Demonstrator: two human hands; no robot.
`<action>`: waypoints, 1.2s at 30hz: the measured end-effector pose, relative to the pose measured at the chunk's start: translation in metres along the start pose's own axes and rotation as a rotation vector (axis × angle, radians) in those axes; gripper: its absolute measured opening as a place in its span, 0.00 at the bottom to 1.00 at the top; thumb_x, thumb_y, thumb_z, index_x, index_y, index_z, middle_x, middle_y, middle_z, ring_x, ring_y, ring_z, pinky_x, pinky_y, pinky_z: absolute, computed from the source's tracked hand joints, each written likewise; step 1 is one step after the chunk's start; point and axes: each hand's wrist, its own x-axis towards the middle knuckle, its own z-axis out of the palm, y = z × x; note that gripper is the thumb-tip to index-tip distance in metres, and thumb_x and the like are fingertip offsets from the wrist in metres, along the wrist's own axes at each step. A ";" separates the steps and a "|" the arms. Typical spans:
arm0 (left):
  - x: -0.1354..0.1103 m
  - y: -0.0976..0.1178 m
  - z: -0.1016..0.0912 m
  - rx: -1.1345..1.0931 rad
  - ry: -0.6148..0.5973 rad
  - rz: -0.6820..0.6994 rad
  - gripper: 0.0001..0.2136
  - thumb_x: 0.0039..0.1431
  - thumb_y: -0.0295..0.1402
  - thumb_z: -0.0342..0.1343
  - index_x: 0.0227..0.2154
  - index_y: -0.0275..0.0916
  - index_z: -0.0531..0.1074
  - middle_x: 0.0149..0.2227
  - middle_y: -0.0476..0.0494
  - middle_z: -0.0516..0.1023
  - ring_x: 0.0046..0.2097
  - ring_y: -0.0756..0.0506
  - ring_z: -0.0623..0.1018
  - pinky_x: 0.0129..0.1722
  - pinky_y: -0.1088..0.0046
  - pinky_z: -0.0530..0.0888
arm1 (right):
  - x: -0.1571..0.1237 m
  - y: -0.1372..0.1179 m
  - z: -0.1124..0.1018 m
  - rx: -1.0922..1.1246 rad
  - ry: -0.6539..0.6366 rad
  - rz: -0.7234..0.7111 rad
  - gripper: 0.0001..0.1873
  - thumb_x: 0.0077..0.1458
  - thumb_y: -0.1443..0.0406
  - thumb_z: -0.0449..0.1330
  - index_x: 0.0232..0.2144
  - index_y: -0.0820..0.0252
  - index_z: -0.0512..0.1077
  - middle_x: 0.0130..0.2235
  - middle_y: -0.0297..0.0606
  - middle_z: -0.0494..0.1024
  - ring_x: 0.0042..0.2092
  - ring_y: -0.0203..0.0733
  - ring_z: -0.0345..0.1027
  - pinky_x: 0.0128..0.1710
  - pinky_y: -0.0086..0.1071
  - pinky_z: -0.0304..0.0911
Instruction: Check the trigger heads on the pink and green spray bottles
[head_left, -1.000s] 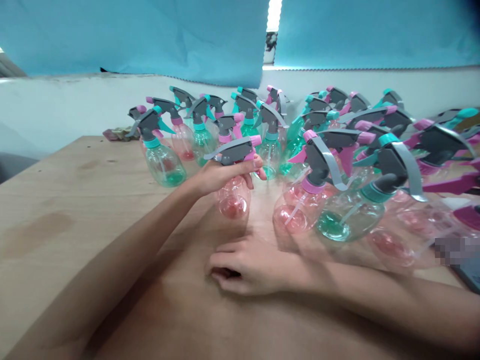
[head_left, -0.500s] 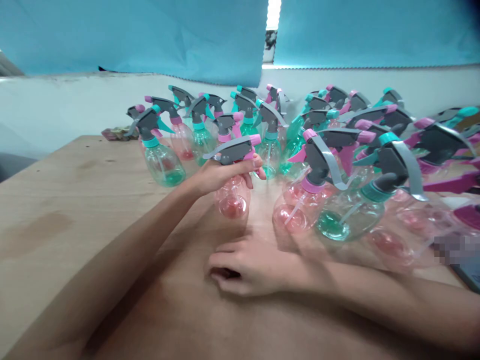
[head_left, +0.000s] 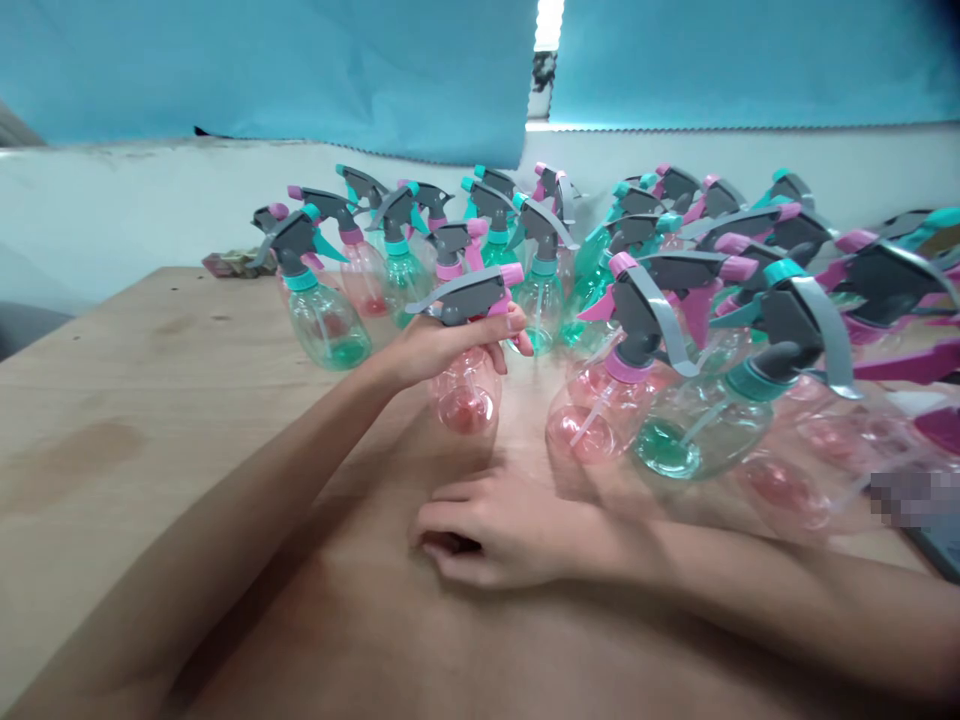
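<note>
My left hand [head_left: 446,348] is wrapped around the neck of a pink spray bottle [head_left: 466,402], just under its grey trigger head with a pink nozzle. The bottle stands upright on the wooden table [head_left: 150,400]. Closer to me, my right hand [head_left: 495,530] rests on the tabletop with its fingers loosely curled in; a dark hollow shows inside the curl, and I see nothing held there. To the right of the held bottle stand another pink spray bottle [head_left: 600,405] and a clear green-tinted spray bottle [head_left: 697,425].
Several more pink and green spray bottles crowd the back and right of the table, among them a green one [head_left: 330,325] at the left. A crumpled item [head_left: 236,263] lies near the back edge. A dark flat device [head_left: 934,535] is at the right. Blue sheeting [head_left: 262,80] hangs behind.
Both hands and the bottles keep their places. Only the camera view has shifted very slightly.
</note>
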 end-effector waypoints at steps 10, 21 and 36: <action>0.002 -0.003 0.002 -0.016 0.003 0.006 0.16 0.62 0.47 0.67 0.33 0.37 0.79 0.36 0.43 0.85 0.31 0.49 0.81 0.34 0.74 0.79 | -0.001 0.001 0.003 -0.023 0.024 0.001 0.07 0.67 0.65 0.56 0.42 0.55 0.75 0.39 0.33 0.82 0.35 0.36 0.71 0.34 0.31 0.57; 0.002 -0.003 0.001 0.002 -0.010 0.012 0.16 0.63 0.47 0.66 0.33 0.37 0.80 0.37 0.43 0.85 0.32 0.49 0.80 0.35 0.74 0.79 | -0.002 0.003 0.005 -0.006 0.039 -0.009 0.08 0.67 0.65 0.56 0.44 0.55 0.76 0.41 0.33 0.83 0.37 0.36 0.73 0.36 0.30 0.60; 0.001 -0.003 0.001 0.009 0.001 -0.002 0.15 0.63 0.47 0.66 0.33 0.37 0.80 0.40 0.42 0.86 0.32 0.48 0.81 0.36 0.73 0.80 | 0.000 0.001 0.002 0.008 0.015 -0.006 0.08 0.67 0.65 0.56 0.43 0.56 0.75 0.40 0.34 0.82 0.37 0.37 0.72 0.36 0.31 0.59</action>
